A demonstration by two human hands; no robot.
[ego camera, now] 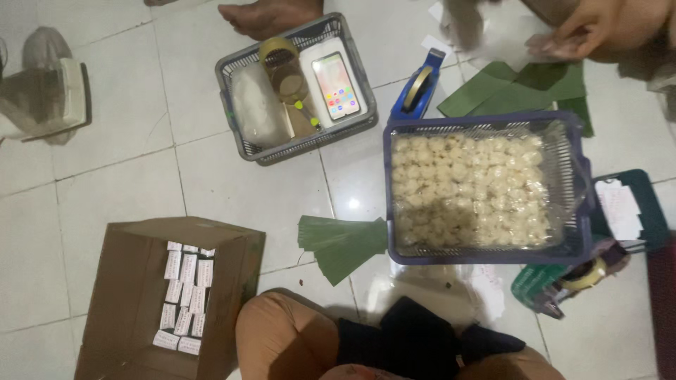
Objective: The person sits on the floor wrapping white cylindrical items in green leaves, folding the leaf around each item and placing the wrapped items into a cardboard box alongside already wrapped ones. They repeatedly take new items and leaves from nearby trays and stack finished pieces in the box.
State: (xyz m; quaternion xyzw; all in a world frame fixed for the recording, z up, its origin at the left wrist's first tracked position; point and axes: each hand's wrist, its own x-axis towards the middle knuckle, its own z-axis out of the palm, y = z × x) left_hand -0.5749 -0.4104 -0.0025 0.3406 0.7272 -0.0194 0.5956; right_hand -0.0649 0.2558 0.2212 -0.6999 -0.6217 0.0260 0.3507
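Note:
Neither of my hands shows in the head view; only my bent knees (296,338) and a dark cloth (415,338) fill the bottom edge. Just ahead of my knees lies a stack of green leaf strips (341,243). To its right stands a purple basket (486,257), lined with clear plastic and full of pale round food balls (468,190). An open cardboard box (130,281) at my left holds rows of small white-wrapped packets (184,295). Another person's hand (584,32) hovers at the top right above more green leaf pieces (521,88).
A grey basket (243,67) holds a lit phone (336,84), a tape roll (282,63) and a plastic bag. A blue tape dispenser (417,88) lies beside it. Another person's foot (271,15) rests beyond. A fan (46,88) stands far left, a green tray (648,211) right.

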